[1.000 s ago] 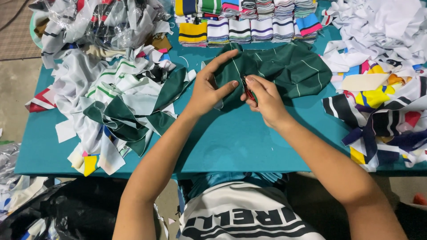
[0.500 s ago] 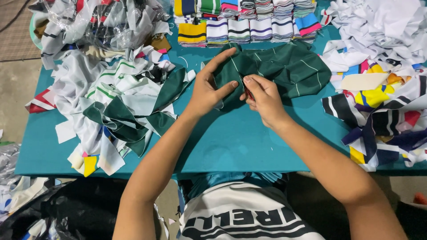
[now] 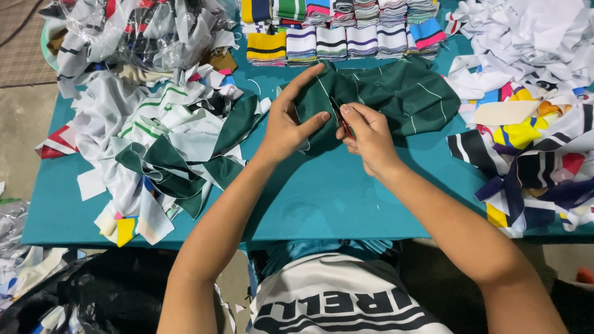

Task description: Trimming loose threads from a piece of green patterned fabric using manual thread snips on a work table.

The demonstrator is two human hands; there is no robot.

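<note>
The left hand (image 3: 289,120) lies on the near edge of a dark green piece of cloth with thin pale stripes (image 3: 396,93), fingers stretched up over the fabric and thumb angled across toward the other hand, so that it pinches a fold of the cloth rather than lying flat. The right hand (image 3: 366,135) is curled close beside it, fingertips bunched around a small tool with a red handle (image 3: 344,124), most likely snips or a thread cutter, whose dark tip meets the cloth between the two thumbs; what the tool is exactly cannot be told. The green cloth spreads away from the hands toward the far right of the teal table (image 3: 322,198), crumpled but mostly open. Beyond it, along the far edge, stands a row of folded striped knit bands (image 3: 346,37) in yellow, white, green and pink. To the left sits a loose heap of white and green fabric offcuts (image 3: 161,142), with a bundle in clear plastic wrap (image 3: 136,31) behind it. To the right lies a pile of white scraps (image 3: 532,31), and nearer, mixed navy, yellow and white pieces (image 3: 532,167). A black bag (image 3: 105,291) sits on the floor at lower left
</note>
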